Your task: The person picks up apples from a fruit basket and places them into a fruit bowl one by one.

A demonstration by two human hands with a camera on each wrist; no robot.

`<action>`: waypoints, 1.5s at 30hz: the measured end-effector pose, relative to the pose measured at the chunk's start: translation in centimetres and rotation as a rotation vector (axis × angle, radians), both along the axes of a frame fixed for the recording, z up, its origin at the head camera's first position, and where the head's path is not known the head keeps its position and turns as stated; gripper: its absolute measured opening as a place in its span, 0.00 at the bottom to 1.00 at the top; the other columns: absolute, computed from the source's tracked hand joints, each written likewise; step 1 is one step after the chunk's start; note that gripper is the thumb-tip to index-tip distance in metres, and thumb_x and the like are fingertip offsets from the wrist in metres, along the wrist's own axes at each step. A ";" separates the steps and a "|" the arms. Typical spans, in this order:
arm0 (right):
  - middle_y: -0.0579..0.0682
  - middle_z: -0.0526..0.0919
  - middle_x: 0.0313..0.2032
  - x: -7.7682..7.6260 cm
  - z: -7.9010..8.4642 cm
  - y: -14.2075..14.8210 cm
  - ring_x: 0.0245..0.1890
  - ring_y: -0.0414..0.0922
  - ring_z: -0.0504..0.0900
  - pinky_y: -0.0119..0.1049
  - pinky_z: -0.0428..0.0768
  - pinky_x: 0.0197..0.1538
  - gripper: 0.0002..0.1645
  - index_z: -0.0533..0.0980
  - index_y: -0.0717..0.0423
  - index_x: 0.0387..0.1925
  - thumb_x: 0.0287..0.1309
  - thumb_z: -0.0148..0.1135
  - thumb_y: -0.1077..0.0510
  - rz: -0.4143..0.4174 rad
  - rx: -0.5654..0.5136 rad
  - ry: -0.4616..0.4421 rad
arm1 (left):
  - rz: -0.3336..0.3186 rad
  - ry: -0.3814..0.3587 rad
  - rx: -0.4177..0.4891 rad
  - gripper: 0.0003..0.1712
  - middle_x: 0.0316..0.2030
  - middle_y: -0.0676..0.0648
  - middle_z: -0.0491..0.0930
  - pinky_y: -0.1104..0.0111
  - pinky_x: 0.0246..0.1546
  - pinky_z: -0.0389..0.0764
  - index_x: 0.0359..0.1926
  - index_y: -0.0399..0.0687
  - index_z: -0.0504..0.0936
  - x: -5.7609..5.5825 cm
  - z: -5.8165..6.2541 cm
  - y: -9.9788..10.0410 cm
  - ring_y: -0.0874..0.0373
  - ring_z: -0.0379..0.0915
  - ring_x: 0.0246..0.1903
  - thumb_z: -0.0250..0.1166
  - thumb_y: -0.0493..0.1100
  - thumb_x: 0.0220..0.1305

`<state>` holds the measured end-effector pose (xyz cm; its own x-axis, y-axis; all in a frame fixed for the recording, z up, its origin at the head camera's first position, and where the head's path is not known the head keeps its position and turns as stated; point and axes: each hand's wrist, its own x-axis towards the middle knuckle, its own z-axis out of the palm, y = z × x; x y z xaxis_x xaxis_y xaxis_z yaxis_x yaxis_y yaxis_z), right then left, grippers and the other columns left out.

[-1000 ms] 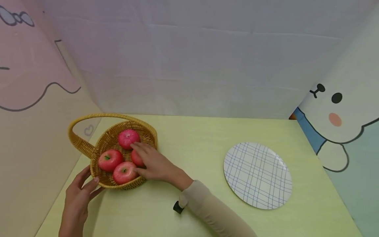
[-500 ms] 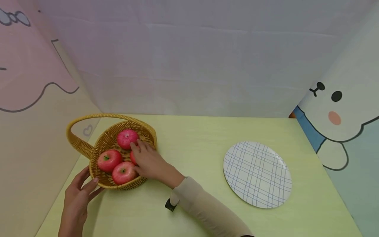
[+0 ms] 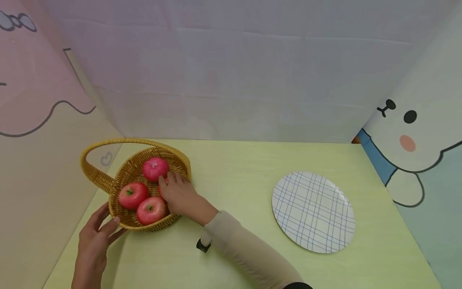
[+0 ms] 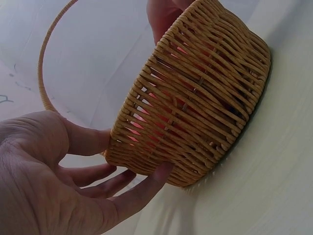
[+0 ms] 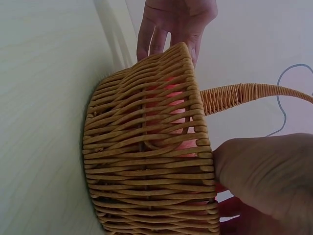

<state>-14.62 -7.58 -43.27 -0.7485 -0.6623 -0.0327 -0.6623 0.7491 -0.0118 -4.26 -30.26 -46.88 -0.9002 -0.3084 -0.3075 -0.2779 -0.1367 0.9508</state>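
Right now, both hands work the wicker basket [image 3: 132, 171]!
Left hand [image 3: 93, 241] pinches it at eight o'clock, likely to steady it; right hand [image 3: 181, 197] has its grip curled round a mostly covered red fruit [image 3: 161, 192] at three, from above, presumably because the basket shields its sides. Red apples [image 3: 134, 198] sit at eight and six, a pink fruit [image 3: 155, 168] at twelve; checked plate [image 3: 313, 212] well apart, beyond three.

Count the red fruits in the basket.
4: the far fruit, the left fruit, the near fruit, and a mostly covered fruit under the right hand. That hand may hide more.
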 end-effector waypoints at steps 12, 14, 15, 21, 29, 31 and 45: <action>0.49 0.80 0.46 -0.1 -0.4 0.2 0.48 0.47 0.80 0.34 0.83 0.49 0.15 0.76 0.50 0.55 0.69 0.58 0.55 0.015 -0.042 0.110 | -0.025 -0.012 -0.015 0.44 0.59 0.65 0.68 0.73 0.37 0.90 0.84 0.48 0.52 0.0 0.1 -0.1 0.77 0.83 0.44 0.63 0.37 0.75; 0.48 0.80 0.45 0.0 -0.4 0.3 0.46 0.46 0.80 0.33 0.82 0.46 0.13 0.77 0.49 0.53 0.69 0.58 0.55 0.012 -0.046 0.123 | -0.031 -0.021 -0.023 0.44 0.59 0.65 0.68 0.74 0.38 0.90 0.84 0.48 0.52 0.0 0.1 -0.1 0.77 0.82 0.45 0.63 0.38 0.75; 0.48 0.80 0.44 0.0 -0.4 0.3 0.45 0.46 0.81 0.33 0.82 0.45 0.12 0.77 0.49 0.52 0.69 0.58 0.55 0.011 -0.049 0.130 | -0.032 -0.023 -0.024 0.44 0.59 0.65 0.68 0.74 0.38 0.90 0.84 0.49 0.52 0.0 0.1 -0.1 0.77 0.82 0.45 0.63 0.38 0.75; 0.48 0.80 0.44 0.1 -0.5 0.3 0.46 0.47 0.80 0.34 0.82 0.44 0.12 0.77 0.49 0.51 0.67 0.60 0.55 -0.009 -0.069 0.155 | -0.031 -0.016 -0.024 0.44 0.60 0.65 0.68 0.73 0.38 0.90 0.83 0.49 0.53 0.1 0.1 0.0 0.77 0.83 0.45 0.64 0.38 0.74; 0.50 0.79 0.57 0.2 -0.1 0.8 0.58 0.48 0.79 0.39 0.82 0.62 0.33 0.73 0.55 0.64 0.63 0.68 0.47 -0.002 -0.100 0.163 | -0.027 0.007 -0.007 0.43 0.60 0.64 0.68 0.73 0.37 0.90 0.83 0.48 0.53 0.1 0.0 0.0 0.76 0.83 0.45 0.64 0.36 0.74; 0.51 0.78 0.61 0.2 -0.1 0.8 0.61 0.49 0.78 0.40 0.80 0.66 0.38 0.71 0.57 0.68 0.62 0.69 0.45 0.004 -0.113 0.175 | -0.022 0.009 -0.007 0.43 0.59 0.64 0.69 0.73 0.37 0.90 0.83 0.48 0.53 0.1 0.0 -0.1 0.76 0.83 0.44 0.64 0.36 0.74; 0.53 0.75 0.67 1.0 -0.5 1.6 0.68 0.50 0.74 0.42 0.73 0.75 0.46 0.69 0.57 0.72 0.62 0.70 0.37 0.026 -0.251 0.297 | -0.001 0.028 0.004 0.43 0.60 0.63 0.69 0.73 0.36 0.90 0.83 0.47 0.54 0.1 -0.1 0.0 0.75 0.84 0.44 0.64 0.35 0.74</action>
<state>-13.62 -5.93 -43.78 -0.6837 -0.6413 0.3483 -0.6834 0.7301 0.0028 -4.17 -30.31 -47.03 -0.9086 -0.3066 -0.2835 -0.2516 -0.1399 0.9577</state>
